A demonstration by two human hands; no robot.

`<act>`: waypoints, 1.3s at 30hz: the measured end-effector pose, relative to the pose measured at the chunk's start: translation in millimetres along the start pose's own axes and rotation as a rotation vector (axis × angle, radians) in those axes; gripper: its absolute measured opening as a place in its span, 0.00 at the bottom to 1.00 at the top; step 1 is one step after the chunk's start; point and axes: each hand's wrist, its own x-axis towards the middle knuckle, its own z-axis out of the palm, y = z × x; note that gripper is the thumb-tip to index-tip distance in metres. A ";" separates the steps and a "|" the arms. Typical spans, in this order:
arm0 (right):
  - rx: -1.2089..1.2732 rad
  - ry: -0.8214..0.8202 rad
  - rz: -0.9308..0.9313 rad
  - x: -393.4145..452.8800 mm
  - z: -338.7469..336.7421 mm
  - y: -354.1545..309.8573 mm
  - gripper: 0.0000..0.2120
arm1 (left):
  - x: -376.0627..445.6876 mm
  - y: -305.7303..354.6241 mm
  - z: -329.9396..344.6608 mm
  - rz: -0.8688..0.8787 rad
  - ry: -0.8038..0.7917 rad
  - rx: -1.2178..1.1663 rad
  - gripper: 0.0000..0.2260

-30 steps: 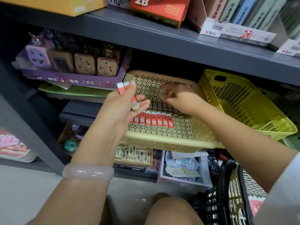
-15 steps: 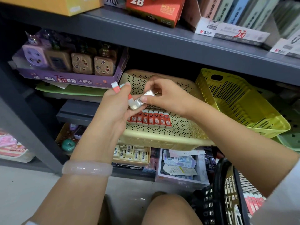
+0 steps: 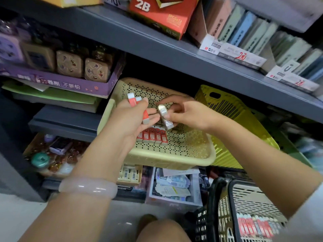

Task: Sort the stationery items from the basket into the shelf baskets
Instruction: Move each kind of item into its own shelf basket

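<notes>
We hold a small stack of red-sleeved erasers [image 3: 138, 107] in our left hand [image 3: 134, 117], fingers curled round them and thumb pressed on top, so the spare pieces stay ready just above the cream perforated basket [image 3: 174, 154]. Our right hand [image 3: 188, 114] pinches one grey-sleeved eraser [image 3: 165, 117] between thumb and fingertips, tilted with its lower end down toward the basket floor. We judge it is being taken off the stack to be set down singly.

On the basket floor, near its middle and toward the left wall, a row of red erasers [image 3: 152, 136] stands side by side, labels facing us; the neat row suggests each new piece is meant to join a line beside it.

The black carry basket [image 3: 220, 206] sits at our lower right, more red-sleeved items visible inside, so sorting seems far from done. A yellow slotted basket [image 3: 232, 109] leans just beside the cream one's right wall.
</notes>
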 end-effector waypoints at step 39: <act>0.375 -0.138 -0.091 31.8 35.0 -19.9 0.09 | 7.2 -1.3 -15.5 0.133 0.104 0.265 0.12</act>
